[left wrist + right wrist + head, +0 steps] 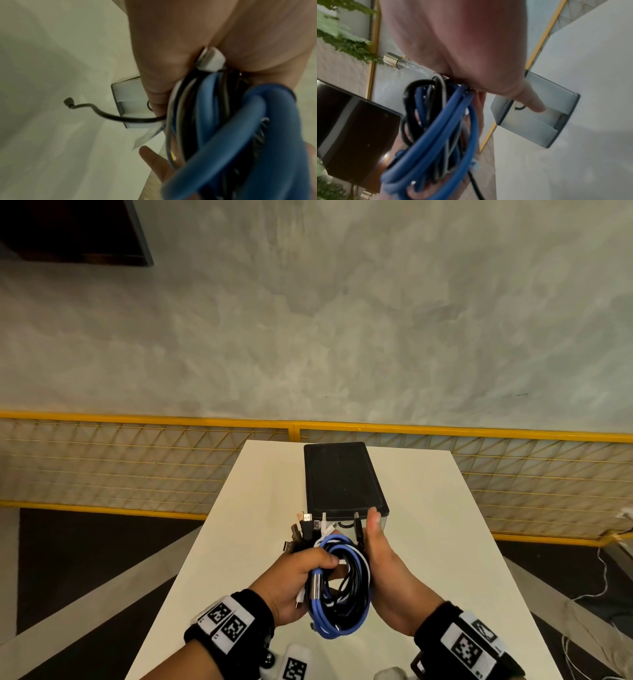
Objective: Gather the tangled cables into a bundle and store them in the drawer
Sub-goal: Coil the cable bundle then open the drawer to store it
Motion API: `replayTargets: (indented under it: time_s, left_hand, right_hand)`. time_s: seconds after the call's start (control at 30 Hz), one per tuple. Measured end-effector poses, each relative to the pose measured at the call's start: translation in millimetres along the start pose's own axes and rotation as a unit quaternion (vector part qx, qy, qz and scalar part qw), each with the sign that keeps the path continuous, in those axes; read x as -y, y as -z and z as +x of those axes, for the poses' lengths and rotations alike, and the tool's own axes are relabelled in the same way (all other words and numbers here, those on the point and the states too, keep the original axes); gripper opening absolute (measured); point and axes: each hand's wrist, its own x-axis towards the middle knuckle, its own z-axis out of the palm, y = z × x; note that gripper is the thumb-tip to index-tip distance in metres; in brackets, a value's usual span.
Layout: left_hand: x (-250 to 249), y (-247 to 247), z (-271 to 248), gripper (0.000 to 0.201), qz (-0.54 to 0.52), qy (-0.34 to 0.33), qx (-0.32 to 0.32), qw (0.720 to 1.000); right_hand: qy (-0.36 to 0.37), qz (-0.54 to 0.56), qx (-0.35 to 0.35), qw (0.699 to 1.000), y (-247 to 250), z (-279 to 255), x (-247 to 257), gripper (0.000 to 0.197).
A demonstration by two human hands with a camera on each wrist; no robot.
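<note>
Wrist views show the drawer box front — head view, its lid.

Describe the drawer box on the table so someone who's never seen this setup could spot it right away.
Start at the white table. On its far half stands the drawer box, just beyond the cable bundle held between left hand and right hand. It's the only boxy thing there: flat black top, translucent grey front.

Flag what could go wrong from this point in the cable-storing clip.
The drawer unit looks shut, and both hands are busy: the left hand grips the cable bundle while the right hand steadies it, so freeing one may loosen the coil. Loose plug ends sticking out toward the unit could snag on it.
</note>
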Motion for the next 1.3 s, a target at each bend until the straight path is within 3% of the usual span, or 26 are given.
replayTargets:
  time_s: [0.27, 0.37, 0.47, 0.53, 0.6, 0.7, 0.8, 0.87, 1.0, 1.17, 1.3]
  left_hand:
    - [3.3, -4.3, -5.3, 0.026, 0.014, -0.026, -0.009, 1.0]
    - [2.8, -5.5, -5.7, 0.018, -0.001, -0.032, -0.03, 0.999]
    - [-6.8, -4.8, -3.2, 0.017, -0.036, -0.046, -0.068, 0.996]
    - [-18.3, -2.6, -1.0, 0.018, -0.069, -0.075, -0.084, 0.991]
    - [-30.6, 0.4, -0.5, 0.022, -0.098, -0.104, -0.091, 0.986]
    - [-40.4, 4.3, -0.7, 0.022, -0.126, -0.124, -0.097, 0.979]
    - [-36.3, -0.6, -0.6, 0.018, -0.137, -0.12, -0.095, 0.979]
    - [-30.7, -6.5, -0.9, 0.019, -0.129, -0.113, -0.087, 0.981]
    - [-20.9, -8.7, -3.0, 0.022, -0.101, -0.11, -0.083, 0.985]
    - [-12.0, 8.2, -5.9, 0.019, -0.053, -0.1, -0.102, 0.988]
    - [-4.7, 19.7, -6.4, 0.025, 0.052, -0.11, -0.091, 0.988]
  right_hand:
    - [-0.007, 0.095, -0.028, 0.995, -8.6, 0.6, 0.3, 0.085]
    - [-0.007, 0.119, -0.045, 0.992, -11.0, -3.3, 6.5, 0.081]
    - [0.008, 0.148, -0.159, 0.976, 1.1, 6.1, -5.8, 0.062]
    - [-0.026, 0.118, -0.222, 0.968, 17.0, 10.5, -16.9, 0.06]
    - [-0.124, 0.1, -0.183, 0.97, 25.6, 7.4, -27.2, 0.065]
    - [-0.251, 0.1, -0.047, 0.962, 18.1, 1.8, -40.3, 0.082]
    - [-0.283, 0.141, 0.001, 0.949, 4.3, 9.7, -51.4, 0.081]
    - [-0.266, 0.178, -0.016, 0.947, -6.9, 14.1, -50.2, 0.061]
    - [-0.183, 0.233, -0.112, 0.948, -12.4, 17.4, -50.7, 0.018]
    - [-0.101, 0.248, -0.191, 0.944, -0.9, 16.2, -55.4, 0.016]
    - [-0.029, 0.114, -0.195, 0.974, -2.6, 9.9, -45.5, 0.032]
